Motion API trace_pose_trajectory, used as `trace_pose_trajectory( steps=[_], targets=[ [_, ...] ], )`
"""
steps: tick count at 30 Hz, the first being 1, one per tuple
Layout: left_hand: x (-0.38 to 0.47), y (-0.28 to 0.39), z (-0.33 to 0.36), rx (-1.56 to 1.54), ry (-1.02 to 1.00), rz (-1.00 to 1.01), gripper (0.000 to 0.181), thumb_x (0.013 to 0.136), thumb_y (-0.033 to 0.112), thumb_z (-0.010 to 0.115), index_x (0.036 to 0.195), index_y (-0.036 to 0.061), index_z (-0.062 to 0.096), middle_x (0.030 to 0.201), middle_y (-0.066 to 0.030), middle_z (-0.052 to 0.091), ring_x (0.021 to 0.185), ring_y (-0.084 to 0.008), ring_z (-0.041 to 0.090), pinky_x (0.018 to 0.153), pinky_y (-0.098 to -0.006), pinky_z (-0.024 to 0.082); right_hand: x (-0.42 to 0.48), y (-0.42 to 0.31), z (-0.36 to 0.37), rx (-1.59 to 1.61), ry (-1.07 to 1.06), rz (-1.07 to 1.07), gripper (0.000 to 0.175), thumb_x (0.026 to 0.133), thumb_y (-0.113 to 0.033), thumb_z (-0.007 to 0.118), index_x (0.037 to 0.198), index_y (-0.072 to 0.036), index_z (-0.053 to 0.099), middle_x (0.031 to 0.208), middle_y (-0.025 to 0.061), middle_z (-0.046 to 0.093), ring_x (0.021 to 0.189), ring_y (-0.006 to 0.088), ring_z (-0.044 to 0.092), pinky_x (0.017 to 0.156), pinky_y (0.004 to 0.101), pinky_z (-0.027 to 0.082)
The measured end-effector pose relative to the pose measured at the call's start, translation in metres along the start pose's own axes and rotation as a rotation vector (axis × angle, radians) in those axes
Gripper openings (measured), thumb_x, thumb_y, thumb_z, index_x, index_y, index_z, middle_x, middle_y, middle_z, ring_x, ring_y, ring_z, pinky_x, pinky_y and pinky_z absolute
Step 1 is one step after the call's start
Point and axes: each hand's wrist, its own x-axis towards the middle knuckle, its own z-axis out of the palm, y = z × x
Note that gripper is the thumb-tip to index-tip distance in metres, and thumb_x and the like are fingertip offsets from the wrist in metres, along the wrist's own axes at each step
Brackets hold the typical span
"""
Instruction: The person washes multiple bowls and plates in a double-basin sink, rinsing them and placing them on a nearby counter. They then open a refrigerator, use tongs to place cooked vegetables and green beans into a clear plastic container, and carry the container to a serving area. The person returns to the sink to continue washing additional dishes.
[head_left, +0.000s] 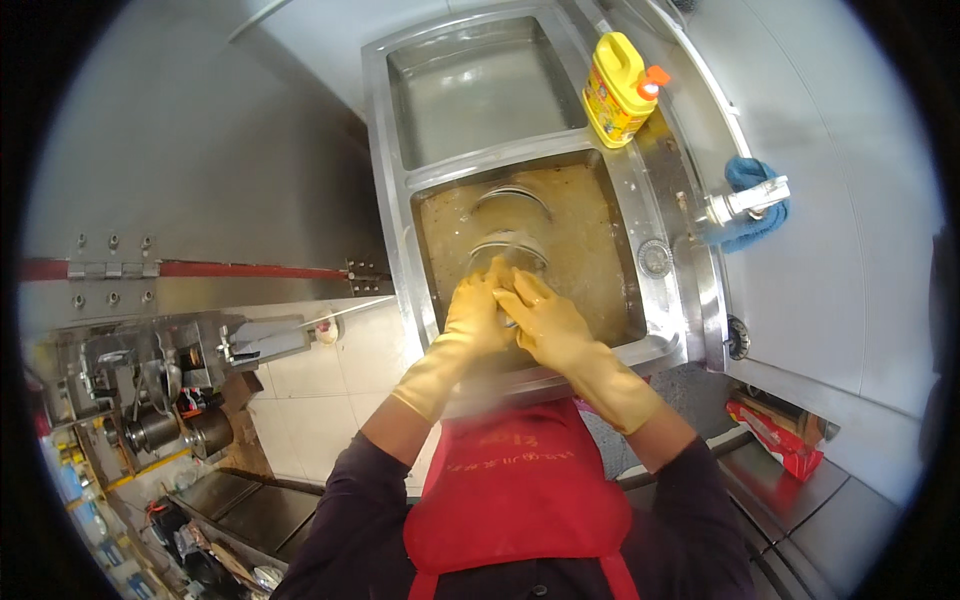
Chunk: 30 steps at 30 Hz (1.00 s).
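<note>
Both hands wear yellow rubber gloves and meet over the near basin of a steel double sink (394, 225). My left hand (480, 307) and my right hand (544, 311) are close together at a rounded metal vessel (510, 244), partly sunk in cloudy brownish water (585, 240). The fingers overlap, and something small and metallic shows between them; whether either hand grips it is unclear. Beyond the vessel, another curved metal rim (514, 195) breaks the water surface. Most of both items is hidden by the murky water.
The far basin (480, 97) holds clearer water. On the sink's right ledge stands a yellow detergent jug (616, 94) with an orange cap. A blue cloth (750, 232) hangs around a tap (750, 201) at the right. A strainer (655, 258) lies on the right rim.
</note>
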Motion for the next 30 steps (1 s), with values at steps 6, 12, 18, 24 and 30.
trace_pose_trajectory(
  steps=[6, 12, 18, 24, 30],
  targets=[
    [-0.015, -0.004, 0.013, -0.285, 0.181, -0.116, 0.111, 0.078, 0.012, 0.089, 0.169, 0.0023, 0.027, 0.153, -0.0274, 0.056, 0.144, -0.039, 0.055, 0.122, -0.0456, 0.045, 0.027, 0.033, -0.007, 1.027, 0.047, 0.414, 0.057, 0.094, 0.007, 0.071, 0.15, 0.0, 0.059, 0.154, 0.0122, 0.065, 0.143, 0.0241, 0.062, 0.117, 0.0369, 0.051],
    [-0.045, 0.006, 0.026, -0.955, 0.239, -0.019, 0.109, 0.086, 0.004, 0.087, 0.171, 0.0022, 0.018, 0.16, -0.0237, 0.045, 0.148, -0.0355, 0.048, 0.125, -0.0468, 0.039, 0.002, 0.062, -0.009, 1.534, -0.08, 0.7, 0.059, 0.099, -0.007, 0.074, 0.156, -0.009, 0.057, 0.147, 0.0059, 0.068, 0.114, 0.0131, 0.066, 0.09, 0.0338, 0.057],
    [-0.049, -0.004, 0.024, -0.204, 0.375, 0.224, 0.103, 0.075, 0.012, 0.092, 0.16, -0.0019, 0.036, 0.152, -0.0304, 0.048, 0.141, -0.0474, 0.05, 0.12, -0.0526, 0.041, -0.018, 0.085, 0.024, 0.479, 0.106, 0.631, 0.078, 0.094, 0.002, 0.074, 0.166, -0.013, 0.046, 0.143, 0.0201, 0.069, 0.133, 0.0407, 0.064, 0.112, 0.0432, 0.053],
    [-0.026, -0.024, 0.011, 0.07, 0.313, 0.308, 0.099, 0.066, 0.014, 0.09, 0.154, -0.0004, 0.046, 0.147, -0.032, 0.053, 0.134, -0.0529, 0.052, 0.117, -0.0568, 0.042, -0.02, 0.1, 0.049, 0.75, 0.014, 0.894, 0.078, 0.096, 0.004, 0.07, 0.168, -0.015, 0.044, 0.157, 0.0151, 0.063, 0.135, 0.0265, 0.065, 0.11, 0.0368, 0.054],
    [-0.017, -0.016, 0.001, 0.092, 0.084, 0.237, 0.1, 0.069, 0.014, 0.088, 0.157, 0.0011, 0.044, 0.149, -0.0315, 0.052, 0.136, -0.0508, 0.052, 0.118, -0.0548, 0.043, -0.02, 0.05, 0.004, 0.41, 0.052, 0.23, 0.07, 0.097, 0.0, 0.07, 0.163, -0.01, 0.05, 0.166, 0.0102, 0.054, 0.147, 0.0246, 0.056, 0.119, 0.0343, 0.046]
  ],
)
